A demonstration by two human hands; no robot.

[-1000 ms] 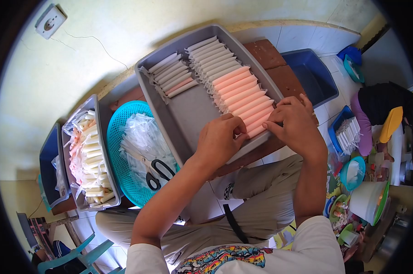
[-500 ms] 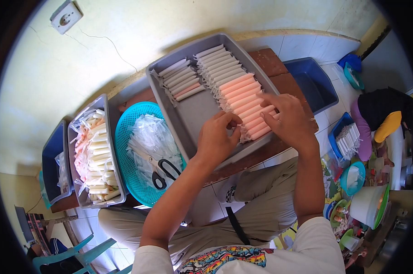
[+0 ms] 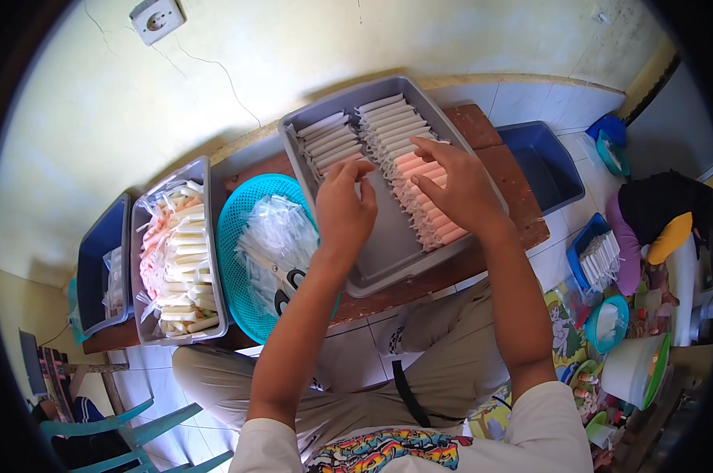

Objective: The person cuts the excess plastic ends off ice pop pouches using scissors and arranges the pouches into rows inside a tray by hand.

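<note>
A grey tray (image 3: pixel 384 272) holds two rows of slim sticks in twisted clear plastic, like ice pops. The left row of white sticks (image 3: pixel 329 142) has a pink one at its near end. In the longer right row, white sticks (image 3: pixel 392 122) lie at the back and pink sticks (image 3: pixel 419 185) at the front. My left hand (image 3: pixel 346 203) hovers at the near end of the left row, fingers bent and thumb apart, with nothing visible in it. Over the right row is my right hand (image 3: pixel 460 185), index finger and thumb spread, covering part of the pink sticks.
Left of the tray, a turquoise basket (image 3: pixel 229 229) holds clear plastic wrappers and scissors (image 3: pixel 282 280). Beyond stand a grey bin (image 3: pixel 219 260) of pale and pink sticks and a dark blue bin (image 3: pixel 96 229). Another blue bin (image 3: pixel 539 162) is at right, near another person (image 3: pixel 664 205).
Both hands have moved away from the near end of the pink row: the left toward the left row, the right farther back along its row. The view has shifted slightly.
</note>
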